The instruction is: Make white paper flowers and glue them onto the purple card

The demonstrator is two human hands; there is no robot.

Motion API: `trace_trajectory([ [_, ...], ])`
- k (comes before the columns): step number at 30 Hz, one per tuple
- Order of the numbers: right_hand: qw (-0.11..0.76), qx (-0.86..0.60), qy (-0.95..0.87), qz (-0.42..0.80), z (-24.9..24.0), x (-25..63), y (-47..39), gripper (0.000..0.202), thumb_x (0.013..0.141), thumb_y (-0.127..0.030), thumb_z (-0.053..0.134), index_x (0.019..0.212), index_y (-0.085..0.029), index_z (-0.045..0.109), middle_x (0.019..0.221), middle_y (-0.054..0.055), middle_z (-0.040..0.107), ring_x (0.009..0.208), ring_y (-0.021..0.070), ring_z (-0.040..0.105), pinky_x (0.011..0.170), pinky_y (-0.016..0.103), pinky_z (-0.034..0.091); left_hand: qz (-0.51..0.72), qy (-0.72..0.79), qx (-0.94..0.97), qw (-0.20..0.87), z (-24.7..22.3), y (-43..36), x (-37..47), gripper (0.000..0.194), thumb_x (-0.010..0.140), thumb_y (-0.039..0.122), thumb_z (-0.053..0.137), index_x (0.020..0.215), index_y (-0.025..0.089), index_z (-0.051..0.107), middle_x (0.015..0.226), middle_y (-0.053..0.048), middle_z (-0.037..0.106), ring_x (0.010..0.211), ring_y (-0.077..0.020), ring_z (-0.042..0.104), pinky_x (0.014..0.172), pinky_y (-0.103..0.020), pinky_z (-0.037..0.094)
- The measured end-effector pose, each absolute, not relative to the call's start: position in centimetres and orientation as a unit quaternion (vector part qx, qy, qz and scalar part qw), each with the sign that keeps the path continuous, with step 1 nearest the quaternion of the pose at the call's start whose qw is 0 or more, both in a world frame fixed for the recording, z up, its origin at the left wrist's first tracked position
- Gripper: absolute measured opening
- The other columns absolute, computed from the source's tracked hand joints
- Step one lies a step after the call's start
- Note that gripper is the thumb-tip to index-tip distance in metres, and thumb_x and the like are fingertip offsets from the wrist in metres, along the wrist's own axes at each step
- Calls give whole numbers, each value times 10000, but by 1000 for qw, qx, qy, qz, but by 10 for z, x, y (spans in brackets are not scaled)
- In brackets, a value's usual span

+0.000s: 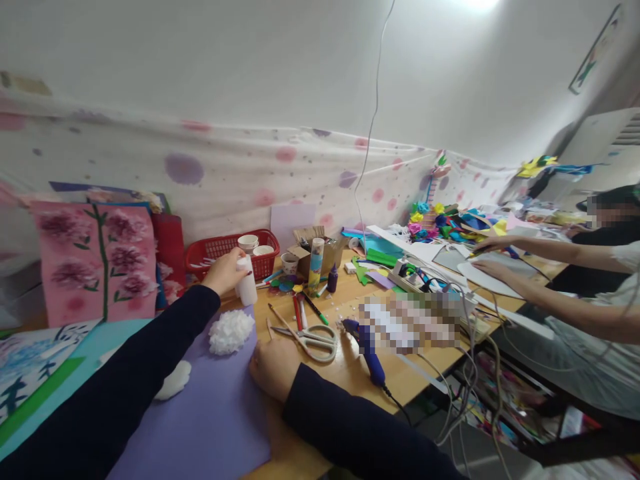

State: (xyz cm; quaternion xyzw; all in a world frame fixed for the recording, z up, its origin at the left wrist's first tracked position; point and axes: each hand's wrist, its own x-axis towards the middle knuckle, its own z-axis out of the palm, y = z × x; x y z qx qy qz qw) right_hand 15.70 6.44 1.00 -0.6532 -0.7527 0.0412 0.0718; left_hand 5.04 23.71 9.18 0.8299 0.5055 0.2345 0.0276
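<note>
My left hand (225, 272) is closed around a white bottle (247, 285) standing at the top edge of a purple sheet (200, 413). Just below the bottle, a fluffy white paper pompom (231, 332) lies on that sheet. A flat white scalloped piece (174, 381) is partly covered by my left sleeve. My right hand (276, 365) rests curled at the sheet's right edge, its fingertips hidden. The tip of a thin tan stick (269, 327) shows above it; whether the hand grips it is unclear. Beige-handled scissors (320, 343) and a long thin brush (287, 327) lie close by.
A blue glue gun (367, 353) with a cord lies to the right, near a power strip (425, 280). Behind are a red basket (205, 250) with paper cups, a glue tube (316, 267) and a purple bottle (333, 279). Another person's hands (493, 257) work at far right.
</note>
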Motion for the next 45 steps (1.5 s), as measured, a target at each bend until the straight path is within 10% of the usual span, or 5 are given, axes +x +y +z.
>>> trace_trajectory([
  [45, 65, -632, -770, 67, 16, 153, 57, 282, 839, -231, 448, 916, -89, 679, 830, 188, 711, 763, 283, 703, 623, 337, 512, 238, 472, 846, 62, 98, 240, 70, 326, 703, 253, 609, 1018, 187, 556, 922, -69, 690, 864, -256, 662, 728, -297, 467],
])
